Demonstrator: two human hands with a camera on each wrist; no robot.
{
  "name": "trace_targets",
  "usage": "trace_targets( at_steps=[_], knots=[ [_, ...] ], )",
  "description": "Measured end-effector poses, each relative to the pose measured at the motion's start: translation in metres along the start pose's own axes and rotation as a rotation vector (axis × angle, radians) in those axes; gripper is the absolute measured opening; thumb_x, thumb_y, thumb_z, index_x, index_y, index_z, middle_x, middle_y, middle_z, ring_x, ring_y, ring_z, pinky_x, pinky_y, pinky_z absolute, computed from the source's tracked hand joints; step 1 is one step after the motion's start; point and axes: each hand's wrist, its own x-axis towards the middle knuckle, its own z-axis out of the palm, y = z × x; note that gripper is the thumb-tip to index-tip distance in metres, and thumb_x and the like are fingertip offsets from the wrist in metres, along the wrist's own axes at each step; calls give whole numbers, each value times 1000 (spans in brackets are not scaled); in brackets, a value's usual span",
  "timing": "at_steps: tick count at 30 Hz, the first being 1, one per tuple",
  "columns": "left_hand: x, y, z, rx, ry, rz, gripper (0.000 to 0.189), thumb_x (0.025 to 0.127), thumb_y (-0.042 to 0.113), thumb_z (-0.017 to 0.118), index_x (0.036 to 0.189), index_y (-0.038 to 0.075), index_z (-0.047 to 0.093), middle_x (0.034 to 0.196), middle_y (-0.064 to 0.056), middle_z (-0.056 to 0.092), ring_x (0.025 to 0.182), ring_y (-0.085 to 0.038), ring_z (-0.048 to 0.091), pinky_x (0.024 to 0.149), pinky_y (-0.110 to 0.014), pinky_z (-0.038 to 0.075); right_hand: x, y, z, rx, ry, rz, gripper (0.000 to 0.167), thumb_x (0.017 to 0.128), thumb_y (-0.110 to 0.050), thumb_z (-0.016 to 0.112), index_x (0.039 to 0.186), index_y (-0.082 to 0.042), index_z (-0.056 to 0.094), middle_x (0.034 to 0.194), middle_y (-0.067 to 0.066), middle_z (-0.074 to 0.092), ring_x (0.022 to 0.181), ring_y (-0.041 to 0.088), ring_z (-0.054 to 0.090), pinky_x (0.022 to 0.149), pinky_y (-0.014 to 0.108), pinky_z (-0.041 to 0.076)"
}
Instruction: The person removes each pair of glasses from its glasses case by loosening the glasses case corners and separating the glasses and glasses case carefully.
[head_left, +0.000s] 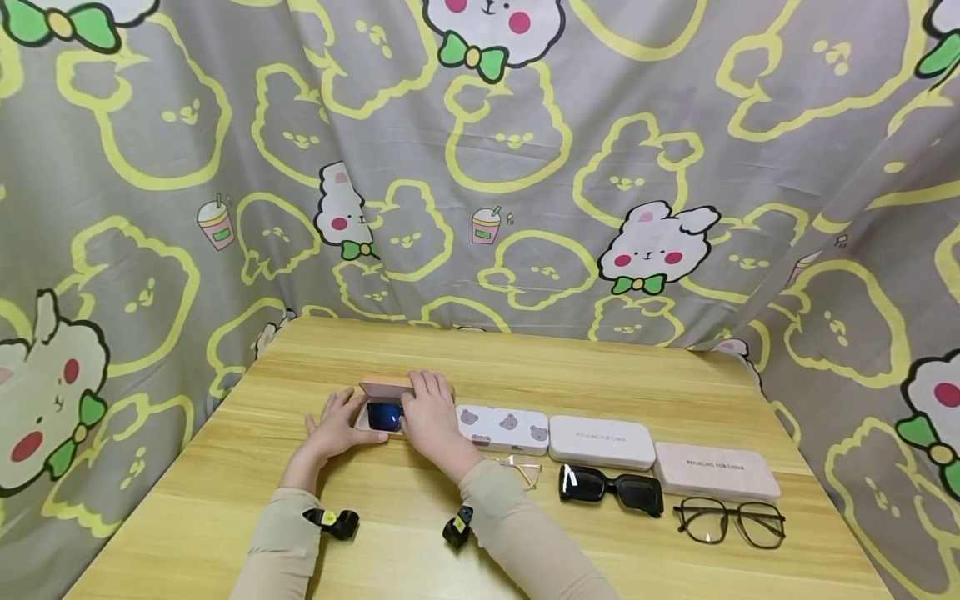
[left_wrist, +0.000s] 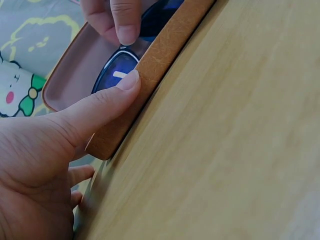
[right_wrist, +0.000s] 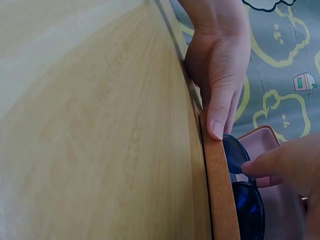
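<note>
An orange-brown glasses case (left_wrist: 160, 62) with a pinkish lining stands open on the table. Dark blue sunglasses (head_left: 385, 415) lie inside it. My left hand (head_left: 333, 429) grips the left end of the case, its thumb (left_wrist: 107, 97) on the front wall beside one lens and other fingers outside the end. Over the right part of the case is my right hand (head_left: 435, 421), whose thumb and finger pinch the sunglasses at the bridge, as the right wrist view shows. The right hand hides part of the case and the sunglasses in the head view.
Rightward in a row stand a bear-print case (head_left: 502, 429), a white case (head_left: 600, 442) and a pale pink case (head_left: 716, 471), all closed. In front lie gold-framed glasses (head_left: 534, 478), black sunglasses (head_left: 641, 493) and black-framed eyeglasses (head_left: 725, 525). A patterned curtain (head_left: 517, 275) surrounds the wooden table (head_left: 390, 550).
</note>
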Motion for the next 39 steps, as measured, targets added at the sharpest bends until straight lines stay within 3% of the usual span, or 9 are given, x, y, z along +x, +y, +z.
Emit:
trace_targets(
  at_steps=[7, 16, 39],
  knots=[
    [0, -1, 0, -2, -1, -1, 106, 70, 55, 81, 151, 6, 33, 161, -24, 11, 147, -51, -8, 102, -78, -17, 0, 0, 3, -4, 64, 1, 26, 82, -33, 73, 102, -16, 71, 136, 4, 53, 129, 22, 47, 114, 39, 33],
    [-1, 0, 0, -11, -6, -1, 106, 70, 54, 81, 151, 5, 32, 161, -25, 9, 147, -50, -9, 103, -78, -18, 0, -1, 3, 8, 73, 7, 21, 82, -28, 73, 99, -15, 71, 134, 3, 54, 128, 21, 47, 115, 39, 32],
    [-1, 0, 0, -2, -1, -1, 106, 70, 53, 81, 151, 5, 33, 161, -25, 11, 146, -51, -7, 102, -79, -16, 1, 2, -7, 72, 9, 5, 27, 85, -27, 72, 105, -10, 70, 135, 4, 56, 128, 22, 49, 114, 39, 34]
  ],
)
